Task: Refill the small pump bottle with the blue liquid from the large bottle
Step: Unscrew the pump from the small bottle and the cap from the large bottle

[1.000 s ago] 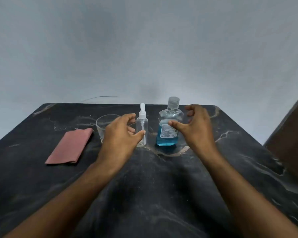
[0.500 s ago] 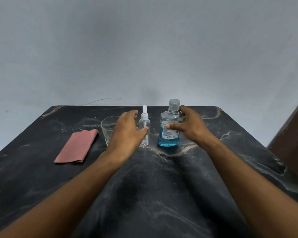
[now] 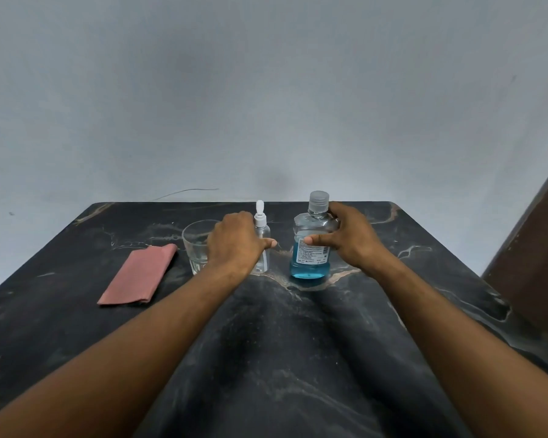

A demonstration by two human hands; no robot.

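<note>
Black marble, veined pale, makes up the tabletop (image 3: 298, 358) in your head view, and both of your forearms stretch across it to the two bottles at its far middle.

Your left hand (image 3: 234, 245) wraps the small pump bottle (image 3: 262, 245): the thumb lies across its clear front and the fingers curl round its far side, clamped on it. Half a second ago that hand was only arriving beside the bottle; now it has closed on the body. The bottle stands upright on the tabletop, its white pump head showing above your knuckles.

Your right hand (image 3: 350, 240) grips the large bottle (image 3: 310, 248), thumb pressed on the label, fingers bent round the shoulder just under the grey cap. That hold is tighter and higher than a moment earlier, when the fingers had just reached the bottle. It stands upright just right of the small one, the two near but apart, with blue liquid filling its lower part.

Behind your left hand stands a clear drinking glass (image 3: 196, 245), partly hidden by it. A folded pink cloth (image 3: 138, 275) lies flat to the left of the glass, well apart from the bottles.
</note>
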